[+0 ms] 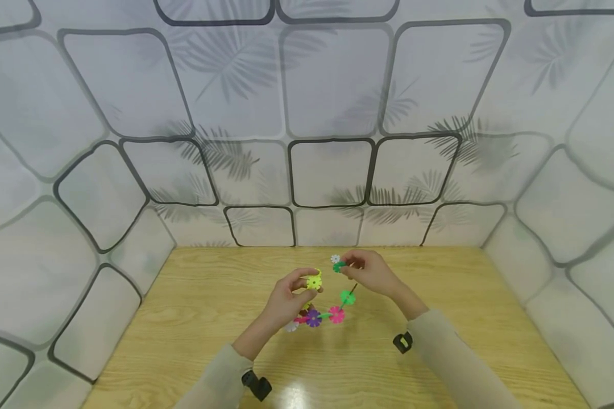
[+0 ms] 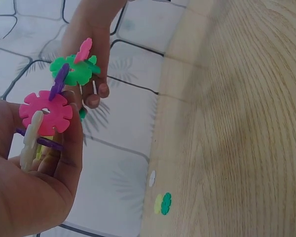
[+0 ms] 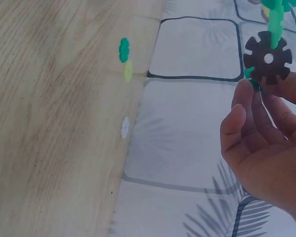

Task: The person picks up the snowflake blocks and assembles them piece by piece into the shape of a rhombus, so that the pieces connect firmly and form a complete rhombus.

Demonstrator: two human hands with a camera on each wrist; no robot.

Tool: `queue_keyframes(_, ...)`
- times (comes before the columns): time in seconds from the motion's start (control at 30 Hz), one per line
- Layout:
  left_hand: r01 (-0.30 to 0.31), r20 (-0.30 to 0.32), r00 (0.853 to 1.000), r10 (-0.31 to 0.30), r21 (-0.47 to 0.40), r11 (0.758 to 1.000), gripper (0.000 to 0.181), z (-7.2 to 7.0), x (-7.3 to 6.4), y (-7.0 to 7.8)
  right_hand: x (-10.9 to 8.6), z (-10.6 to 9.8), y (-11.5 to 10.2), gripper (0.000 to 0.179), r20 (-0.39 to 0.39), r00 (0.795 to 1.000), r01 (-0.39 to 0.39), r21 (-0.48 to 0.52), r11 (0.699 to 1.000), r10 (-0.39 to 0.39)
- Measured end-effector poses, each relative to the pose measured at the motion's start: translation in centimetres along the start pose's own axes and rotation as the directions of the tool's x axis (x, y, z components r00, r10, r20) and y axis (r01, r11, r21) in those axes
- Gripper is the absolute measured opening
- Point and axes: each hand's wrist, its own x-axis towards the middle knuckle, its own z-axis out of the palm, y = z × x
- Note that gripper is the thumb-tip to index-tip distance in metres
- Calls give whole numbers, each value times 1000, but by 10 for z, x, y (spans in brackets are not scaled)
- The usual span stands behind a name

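Note:
A chain of flower-shaped interlocking discs hangs in a curve between my hands. My left hand [image 1: 289, 298] pinches a yellow flower disc [image 1: 314, 282] at one end, between thumb and fingers. Below it run a purple disc [image 1: 314, 318], a pink disc [image 1: 336, 314] and a light green disc [image 1: 347, 297]. My right hand [image 1: 370, 274] pinches a dark green flower disc [image 1: 338, 267] with thumb and fingertips. In the right wrist view, a dark brown disc [image 3: 260, 49] overlaps these fingertips, with a light green disc [image 3: 276, 27] slotted above it.
Loose on the wooden table [image 1: 184, 318], near its far edge, lie a white disc [image 3: 125, 127], a pale yellow disc [image 3: 128, 71] and a green disc [image 3: 124, 50]. Patterned walls [image 1: 330, 170] rise behind the table and at both sides.

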Motion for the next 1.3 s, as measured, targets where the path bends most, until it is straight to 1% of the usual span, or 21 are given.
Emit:
queue_keyframes(0.17, 1, 1, 1000, -1, 6, 1000, 42, 0, 1, -1, -2, 1, -10, 10, 19, 1000, 21, 6, 1000, -21)
queue_keyframes(0.47, -16, 7, 1000, 16, 0, 1000, 42, 1, 0, 1, -6, 3, -17, 7, 72, 996, 52, 8, 999, -52)
queue_keyframes(0.67, -25, 12, 1000, 25, -2, 1000, 41, 2, 1, 1, -8, 5, -21, 8, 84, 992, 93, -17, 995, -92)
queue_keyframes(0.8, -19, 15, 1000, 19, 3, 1000, 41, 2, 1, 1, -9, 7, -25, 7, 87, 991, 105, -19, 994, -103)
queue_keyframes(1.1, -7, 9, 1000, 7, -26, 1000, 42, 2, 1, 2, -8, 10, -21, 8, 114, 986, 123, -18, 992, -121)
queue_keyframes(1.3, 2, 13, 1000, -1, -17, 1000, 42, 3, 2, 1, -7, 13, -21, 8, 102, 986, 134, -30, 991, -130)
